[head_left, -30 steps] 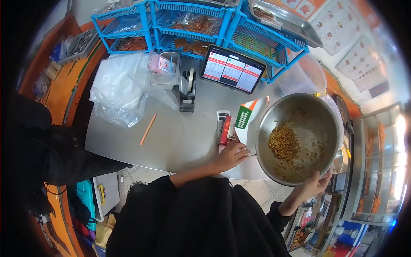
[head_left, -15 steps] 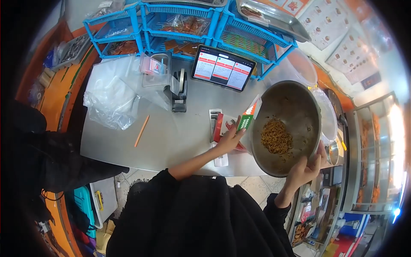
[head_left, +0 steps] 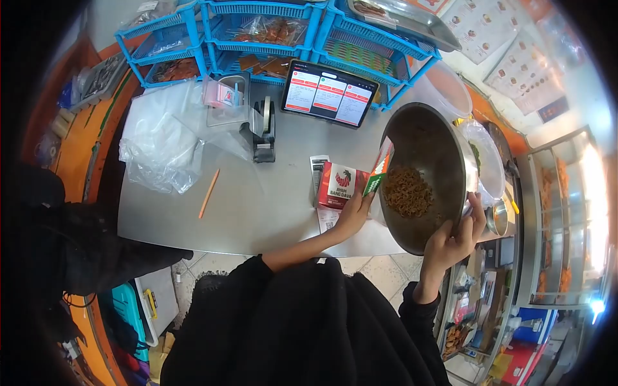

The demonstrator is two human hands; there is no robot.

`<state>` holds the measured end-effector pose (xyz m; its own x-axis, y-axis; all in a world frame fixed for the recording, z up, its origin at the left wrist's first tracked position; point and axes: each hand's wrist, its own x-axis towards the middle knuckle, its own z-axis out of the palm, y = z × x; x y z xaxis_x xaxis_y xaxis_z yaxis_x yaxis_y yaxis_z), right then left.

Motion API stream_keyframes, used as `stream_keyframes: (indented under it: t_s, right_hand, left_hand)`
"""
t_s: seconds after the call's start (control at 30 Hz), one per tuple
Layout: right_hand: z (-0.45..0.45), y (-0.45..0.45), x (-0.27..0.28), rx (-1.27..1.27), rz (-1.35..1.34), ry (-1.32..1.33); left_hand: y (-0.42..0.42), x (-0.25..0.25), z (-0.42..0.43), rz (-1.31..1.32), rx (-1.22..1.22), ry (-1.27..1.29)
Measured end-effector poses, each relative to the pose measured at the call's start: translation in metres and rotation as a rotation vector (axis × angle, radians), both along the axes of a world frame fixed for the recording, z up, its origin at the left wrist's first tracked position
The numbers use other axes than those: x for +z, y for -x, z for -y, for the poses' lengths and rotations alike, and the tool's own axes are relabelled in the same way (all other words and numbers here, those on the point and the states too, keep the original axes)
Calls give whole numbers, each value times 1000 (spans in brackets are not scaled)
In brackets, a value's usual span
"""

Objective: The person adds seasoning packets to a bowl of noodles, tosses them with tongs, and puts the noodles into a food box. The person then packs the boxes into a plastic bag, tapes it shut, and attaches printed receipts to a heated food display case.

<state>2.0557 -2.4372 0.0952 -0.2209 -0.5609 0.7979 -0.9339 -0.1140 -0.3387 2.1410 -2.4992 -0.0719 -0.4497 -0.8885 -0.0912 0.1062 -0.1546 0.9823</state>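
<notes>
My right hand [head_left: 452,237] grips the near right rim of a large metal mixing bowl [head_left: 428,138]. The bowl tilts to the left, and a clump of cooked noodles [head_left: 407,192] lies in its lower left part. My left hand [head_left: 353,217] is closed on a printed paper pack [head_left: 378,168] in green, white and orange, held edge-on against the bowl's left rim. What the pack contains is hidden. Just left of it, a red and white box [head_left: 341,185] with a printed logo stands on the metal counter [head_left: 270,212], near my left fingers.
A tablet [head_left: 329,93] leans against blue basket racks [head_left: 257,32] at the back. Plastic bags [head_left: 161,141], a tape dispenser [head_left: 264,132] and an orange pencil-like stick [head_left: 208,193] lie to the left. A plastic tub [head_left: 486,157] sits right of the bowl.
The bowl has tipped further to the left, its opening looking narrower. The noodles have slid toward the left rim. The pack stands more edge-on, and the red box's front shows more.
</notes>
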Motion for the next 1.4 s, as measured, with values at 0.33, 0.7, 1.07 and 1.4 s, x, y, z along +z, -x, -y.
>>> stream_keyframes:
  t_s: [0.33,0.7,1.07,1.4]
  right_hand:
    - [-3,1,6,8,-96,-13]
    - [-5,4,14,4,-119,14]
    - [-4,9,12,14,-184,-4]
    - [-4,12,21,-21,-225,1]
  left_hand:
    - [6,4,1,27,128,62]
    - [10,-1,0,2,79,23]
    - [15,-2,-2,45,114,81]
    - [18,-2,-8,20,159,82]
